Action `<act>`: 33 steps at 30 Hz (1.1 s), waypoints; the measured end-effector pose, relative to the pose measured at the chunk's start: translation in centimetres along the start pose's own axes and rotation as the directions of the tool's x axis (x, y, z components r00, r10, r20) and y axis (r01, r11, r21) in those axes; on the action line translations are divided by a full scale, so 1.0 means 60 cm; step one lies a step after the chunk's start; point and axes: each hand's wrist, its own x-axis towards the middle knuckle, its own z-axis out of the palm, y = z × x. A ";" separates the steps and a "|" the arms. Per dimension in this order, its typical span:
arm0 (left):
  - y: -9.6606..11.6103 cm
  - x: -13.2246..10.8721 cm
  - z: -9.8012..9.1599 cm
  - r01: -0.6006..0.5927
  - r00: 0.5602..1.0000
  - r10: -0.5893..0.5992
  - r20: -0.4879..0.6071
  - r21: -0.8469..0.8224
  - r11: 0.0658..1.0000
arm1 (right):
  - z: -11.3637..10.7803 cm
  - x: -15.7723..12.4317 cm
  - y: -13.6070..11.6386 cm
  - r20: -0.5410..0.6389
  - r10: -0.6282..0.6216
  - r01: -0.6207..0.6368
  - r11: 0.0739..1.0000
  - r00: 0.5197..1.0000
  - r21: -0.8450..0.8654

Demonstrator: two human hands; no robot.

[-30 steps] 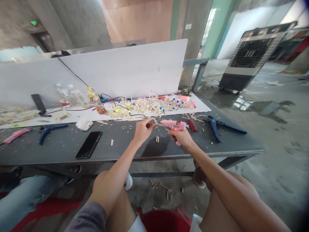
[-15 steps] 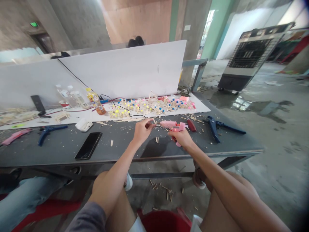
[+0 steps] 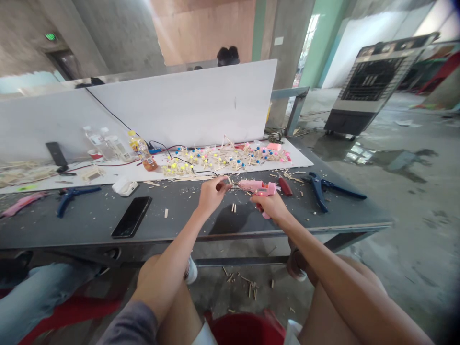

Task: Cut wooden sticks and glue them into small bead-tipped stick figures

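Note:
My right hand (image 3: pixel 269 205) is wrapped round the handle of a pink hot glue gun (image 3: pixel 255 186), whose nozzle points left. Just off that nozzle, my left hand (image 3: pixel 212 194) pinches a small wooden stick (image 3: pixel 229 180) between thumb and fingertips; the fingers hide most of it. Whether nozzle and stick touch, I cannot tell. Two short stick pieces (image 3: pixel 234 208) lie on the dark table below the hands. Behind them, small stick structures with yellow, blue and pink balls (image 3: pixel 215 158) crowd a white board.
Blue cutters (image 3: pixel 318 191) and a dark red-handled tool (image 3: pixel 285 186) lie to the right. Leftward are a phone (image 3: pixel 132 217), a white case (image 3: pixel 124 186), more blue cutters (image 3: pixel 72 195) and another pink glue gun (image 3: pixel 23 203). A bottle (image 3: pixel 147 157) stands behind. A person's leg (image 3: pixel 46 292) is at left.
My hands and the glue gun hold almost the same place. Beyond the white panel, the top of a person's head has moved to the right.

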 end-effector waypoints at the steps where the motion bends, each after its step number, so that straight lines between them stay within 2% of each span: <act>1: -0.001 0.000 0.000 0.001 1.000 -0.001 -0.002 0.000 1.000 | 0.000 0.001 0.001 -0.002 0.001 -0.001 1.000 1.000 -0.001; 8: -0.001 0.000 -0.003 -0.007 1.000 0.007 -0.023 0.015 1.000 | -0.004 0.009 0.014 -0.021 -0.019 0.020 0.999 1.000 0.042; 14: -0.002 0.002 -0.005 -0.006 0.999 0.007 -0.044 0.016 1.000 | -0.020 0.043 0.021 -0.176 -0.004 0.036 0.984 0.984 0.174; 17: -0.004 0.003 -0.008 -0.002 0.999 0.003 -0.052 0.005 1.000 | -0.037 0.069 0.021 -0.174 0.089 -0.025 0.940 0.981 0.339; 20: -0.001 0.003 -0.011 -0.009 0.999 0.010 -0.052 0.012 1.000 | -0.059 0.091 0.022 -0.077 0.224 -0.171 0.890 0.972 0.423; 24: 0.004 0.001 -0.016 -0.012 0.999 0.013 -0.043 0.035 0.999 | -0.085 0.102 0.026 0.058 0.316 -0.316 0.884 0.947 0.346; 27: 0.004 0.000 -0.017 -0.020 0.999 0.021 -0.041 0.038 0.999 | -0.095 0.104 0.029 0.123 0.313 -0.337 0.886 0.942 0.320; 28: 0.002 -0.001 -0.017 -0.023 0.999 0.025 -0.043 0.037 0.999 | -0.096 0.105 0.030 0.131 0.300 -0.325 0.908 0.945 0.264; 31: -0.002 -0.001 -0.015 -0.032 0.998 0.034 -0.044 0.037 0.999 | -0.099 0.112 0.034 0.049 0.230 -0.227 0.973 0.972 -0.048; 33: -0.003 0.000 -0.014 -0.035 0.998 0.037 -0.043 0.041 0.999 | -0.100 0.115 0.037 -0.056 0.186 -0.194 0.957 0.981 -0.215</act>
